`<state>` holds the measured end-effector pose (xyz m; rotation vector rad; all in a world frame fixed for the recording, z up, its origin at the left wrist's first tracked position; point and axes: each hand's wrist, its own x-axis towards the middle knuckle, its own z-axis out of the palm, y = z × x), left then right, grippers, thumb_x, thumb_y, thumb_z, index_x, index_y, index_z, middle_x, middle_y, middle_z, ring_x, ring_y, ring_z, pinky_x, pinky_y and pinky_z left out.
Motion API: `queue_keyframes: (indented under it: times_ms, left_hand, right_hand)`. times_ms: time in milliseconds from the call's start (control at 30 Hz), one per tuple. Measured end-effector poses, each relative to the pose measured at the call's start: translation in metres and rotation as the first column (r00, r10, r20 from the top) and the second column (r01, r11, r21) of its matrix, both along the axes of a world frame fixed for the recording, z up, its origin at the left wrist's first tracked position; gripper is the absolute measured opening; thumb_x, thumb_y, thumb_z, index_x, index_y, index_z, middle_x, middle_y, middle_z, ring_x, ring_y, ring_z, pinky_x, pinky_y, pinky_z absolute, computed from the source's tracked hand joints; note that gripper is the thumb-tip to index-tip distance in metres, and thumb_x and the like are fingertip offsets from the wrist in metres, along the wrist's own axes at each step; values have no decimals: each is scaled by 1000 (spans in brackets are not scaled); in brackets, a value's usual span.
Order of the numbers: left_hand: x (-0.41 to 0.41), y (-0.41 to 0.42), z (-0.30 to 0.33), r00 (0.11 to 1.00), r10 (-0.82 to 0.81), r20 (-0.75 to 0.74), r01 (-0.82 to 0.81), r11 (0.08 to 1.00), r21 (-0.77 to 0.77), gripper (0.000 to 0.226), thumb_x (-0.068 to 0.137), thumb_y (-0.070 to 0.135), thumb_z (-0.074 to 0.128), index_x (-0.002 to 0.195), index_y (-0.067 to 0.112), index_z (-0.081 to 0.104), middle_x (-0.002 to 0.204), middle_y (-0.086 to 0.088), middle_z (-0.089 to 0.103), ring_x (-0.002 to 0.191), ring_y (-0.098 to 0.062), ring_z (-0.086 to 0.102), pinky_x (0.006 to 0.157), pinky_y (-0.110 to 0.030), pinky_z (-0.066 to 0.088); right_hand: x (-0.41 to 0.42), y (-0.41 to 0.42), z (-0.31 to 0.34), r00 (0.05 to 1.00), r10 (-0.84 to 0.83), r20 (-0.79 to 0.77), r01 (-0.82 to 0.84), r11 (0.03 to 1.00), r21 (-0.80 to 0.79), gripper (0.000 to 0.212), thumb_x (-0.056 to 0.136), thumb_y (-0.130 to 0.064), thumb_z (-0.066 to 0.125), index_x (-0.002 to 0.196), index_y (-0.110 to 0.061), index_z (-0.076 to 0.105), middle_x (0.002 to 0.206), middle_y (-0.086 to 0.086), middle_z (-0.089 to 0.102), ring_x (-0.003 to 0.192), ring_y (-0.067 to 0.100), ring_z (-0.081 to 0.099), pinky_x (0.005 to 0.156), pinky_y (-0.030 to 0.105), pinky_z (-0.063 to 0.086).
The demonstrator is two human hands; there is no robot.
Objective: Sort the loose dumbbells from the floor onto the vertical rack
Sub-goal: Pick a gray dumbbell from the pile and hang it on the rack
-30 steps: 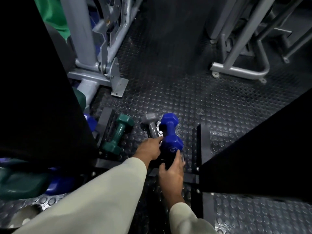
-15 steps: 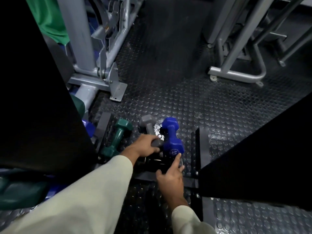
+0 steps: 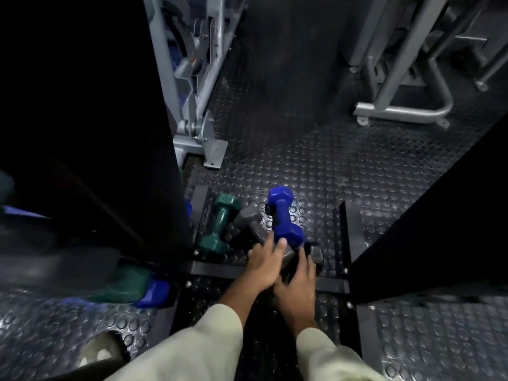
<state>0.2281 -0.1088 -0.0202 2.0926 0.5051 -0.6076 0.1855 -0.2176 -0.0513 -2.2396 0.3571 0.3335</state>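
Note:
Three dumbbells lie on the studded floor inside the black rack base [image 3: 345, 232]: a green dumbbell [image 3: 220, 224], a grey dumbbell [image 3: 248, 220] and a blue dumbbell [image 3: 283, 215]. My left hand [image 3: 265, 264] grips the near part of the grey dumbbell, its fingertips touching the blue one's near head. Beside it, my right hand [image 3: 298, 281] curls over a small black dumbbell [image 3: 316, 254], of which only one end shows. Both pale sleeves reach in from the bottom.
Large green [image 3: 123, 284] and blue [image 3: 154, 294] dumbbell heads sit low on the left by the rack's foot. Grey machine frames stand at the back left [image 3: 203, 133] and back right [image 3: 398, 111]. Black panels close in both sides. Studded rubber floor [image 3: 316, 149] lies ahead.
The view has swung left. My left hand has slid nearer along the grey dumbbell, which now tilts toward the green one. My right hand has come forward onto the black dumbbell.

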Motion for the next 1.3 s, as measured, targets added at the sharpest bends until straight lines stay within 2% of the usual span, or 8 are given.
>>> queue_keyframes:
  times_ms: [100, 233, 333, 467, 633, 833, 1067, 1300]
  left_hand:
    - [8, 22, 0, 999, -21, 27, 23, 997, -68, 39, 105, 47, 44, 128, 33, 72, 132, -7, 69, 128, -24, 60, 108, -31, 44]
    - [20, 41, -4, 970, 197, 140, -188, 980, -71, 19, 93, 34, 58, 88, 32, 76, 79, -3, 77, 79, -26, 74, 79, -45, 62]
    - [48, 59, -2, 863, 271, 426, -393, 890, 232, 18, 94, 39, 63, 106, 27, 70, 108, -11, 68, 102, -33, 66, 87, -34, 51]
    - [89, 78, -13, 996, 48, 81, -53, 997, 58, 82, 88, 68, 63, 158, 39, 32, 164, -9, 33, 149, -31, 36, 122, -43, 29]
    - [101, 74, -26, 988, 9, 154, -24, 995, 95, 49, 94, 35, 70, 140, 28, 55, 135, -8, 65, 121, -28, 61, 107, -35, 46]
    - [84, 73, -23, 973, 7, 231, -40, 989, 139, 48, 94, 29, 71, 138, 25, 53, 127, -11, 59, 116, -29, 60, 103, -36, 46]
    - [47, 66, -17, 946, 204, 253, -243, 960, 136, 44, 94, 33, 71, 135, 29, 56, 130, -9, 56, 115, -32, 60, 102, -41, 49]
    - [3, 59, 11, 870, 428, 246, -439, 898, -12, 42, 95, 33, 70, 133, 21, 54, 128, -12, 60, 116, -32, 60, 103, -41, 49]
  right_hand:
    - [8, 11, 13, 1000, 21, 3, -21, 994, 110, 94, 83, -31, 83, 161, -30, 33, 161, 10, 32, 148, 24, 37, 124, 38, 30]
    - [26, 18, 10, 1000, -16, -16, 17, 995, 96, 76, 85, -27, 85, 150, -23, 47, 151, 10, 41, 139, 30, 47, 117, 30, 31]
    - [28, 21, 7, 996, -71, -63, 77, 991, 106, 77, 86, -25, 83, 151, -17, 43, 150, 10, 45, 138, 30, 47, 116, 33, 32]
    - [31, 14, -3, 983, -142, -116, 161, 972, 172, 78, 81, -33, 87, 145, -15, 45, 139, 9, 59, 129, 28, 55, 112, 36, 41]
    - [33, 14, -14, 931, -296, -213, 353, 875, 331, 80, 64, -65, 80, 132, -34, 51, 120, 1, 69, 111, 23, 67, 104, 44, 52]
    - [30, 11, -37, 915, -287, -282, 398, 755, 522, 55, 64, -54, 81, 105, -60, 45, 122, 11, 65, 108, 34, 69, 96, 58, 58]
    - [27, 0, 10, 938, -207, -277, 329, 781, 531, 46, 96, -15, 73, 134, -25, 50, 109, 4, 69, 95, 20, 66, 93, 38, 56]
    - [30, -19, 29, 967, -136, -218, 232, 824, 517, 86, 70, -55, 79, 148, -46, 43, 127, -8, 68, 115, 19, 69, 104, 53, 55]
